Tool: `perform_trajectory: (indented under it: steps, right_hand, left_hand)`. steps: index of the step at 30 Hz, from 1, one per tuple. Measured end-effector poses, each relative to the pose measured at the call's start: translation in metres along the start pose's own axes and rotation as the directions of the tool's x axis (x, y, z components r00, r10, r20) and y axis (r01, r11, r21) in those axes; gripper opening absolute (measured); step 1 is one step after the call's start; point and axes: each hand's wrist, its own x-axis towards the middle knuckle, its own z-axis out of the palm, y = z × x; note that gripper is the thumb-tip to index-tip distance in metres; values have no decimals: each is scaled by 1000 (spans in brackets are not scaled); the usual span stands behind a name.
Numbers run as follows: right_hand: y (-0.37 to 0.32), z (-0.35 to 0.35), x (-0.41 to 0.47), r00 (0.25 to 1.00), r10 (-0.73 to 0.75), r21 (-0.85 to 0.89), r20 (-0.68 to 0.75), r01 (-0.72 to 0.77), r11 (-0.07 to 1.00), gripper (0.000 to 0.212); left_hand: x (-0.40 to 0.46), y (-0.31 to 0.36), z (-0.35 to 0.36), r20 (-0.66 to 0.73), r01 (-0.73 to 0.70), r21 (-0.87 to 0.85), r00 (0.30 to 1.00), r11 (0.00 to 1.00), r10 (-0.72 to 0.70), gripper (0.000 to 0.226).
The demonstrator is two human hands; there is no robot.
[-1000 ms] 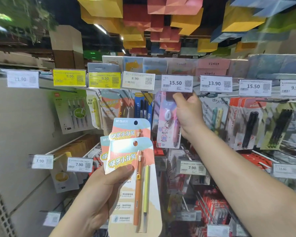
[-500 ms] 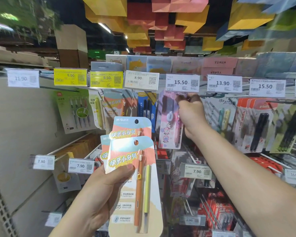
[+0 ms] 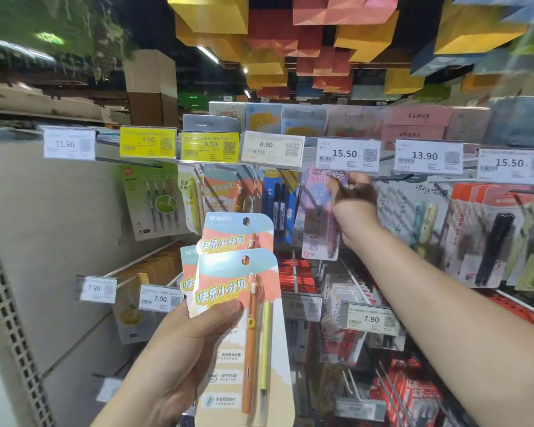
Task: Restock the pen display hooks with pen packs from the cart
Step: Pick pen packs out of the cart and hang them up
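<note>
The left hand (image 3: 179,343) holds a small bunch of pen packs (image 3: 238,306) low in front of the shelves. Its thumb lies across the front pack and its fingers curl round the back, so the packs are gripped tight. The front pack shows an orange pen and a thin yellow one. Each pack has a round hole near its top.

The right hand (image 3: 353,204) reaches up to a pink pen pack (image 3: 318,217) that hangs just under the white 15.50 price tag (image 3: 347,155). Its fingers pinch the top of that pack, close to the hook. The hand is blurry, so the hook itself is hard to see.

More pen packs hang on hooks to both sides. Yellow and white price tags run in a row above them.
</note>
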Motion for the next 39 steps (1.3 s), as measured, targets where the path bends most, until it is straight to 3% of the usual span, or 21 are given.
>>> perform_trajectory:
  steps: [4, 8, 10, 11, 13, 15, 17, 20, 28, 33, 39]
  right_hand:
    - [9, -3, -9, 998, 26, 57, -54, -23, 998, 27]
    - [20, -20, -43, 996, -21, -249, -84, 0, 969, 35]
    - [17, -31, -70, 989, -132, -203, -73, 115, 972, 18]
    - [12, -36, -86, 984, -176, -148, -22, 171, 974, 14]
    - [0, -43, -115, 961, -174, -40, 215, 187, 982, 14]
    - [-1, -44, -136, 882, -133, -39, 452, 168, 985, 12]
    - [3, -41, -149, 829, -75, -61, 554, 130, 990, 34]
    - [5, -43, -157, 844, -48, -1, 534, 58, 998, 48]
    - [11, -49, -162, 742, 71, 43, 667, -133, 990, 32]
    - [18, -46, -163, 768, 87, 54, 634, -156, 986, 20]
    - [20, -30, -167, 806, 68, 162, 588, -200, 966, 37]
  left_hand:
    - [-1, -1, 1, -1, 19, -10, 1000, 1000, -19, 38]
    - [-1, -3, 2, 4, 40, -31, 999, 999, -39, 39]
    - [0, -4, 5, 11, 34, -38, 999, 999, -34, 36]
    - [0, -4, 7, 13, 24, -40, 1000, 999, -24, 36]
    - [2, -4, 13, 13, 9, -40, 1000, 999, -8, 38]
    - [4, -4, 19, 18, -11, -40, 1000, 999, 11, 40]
    - [6, -4, 25, 22, -46, -43, 999, 998, 47, 37]
    - [8, -4, 30, -7, -86, -32, 996, 996, 86, 29]
    - [9, -8, 28, -44, -101, -15, 994, 995, 100, 31]
    - [5, -5, 26, -91, -100, -37, 991, 994, 97, 31]
    - [2, -2, 16, -105, -62, -26, 993, 998, 59, 35]
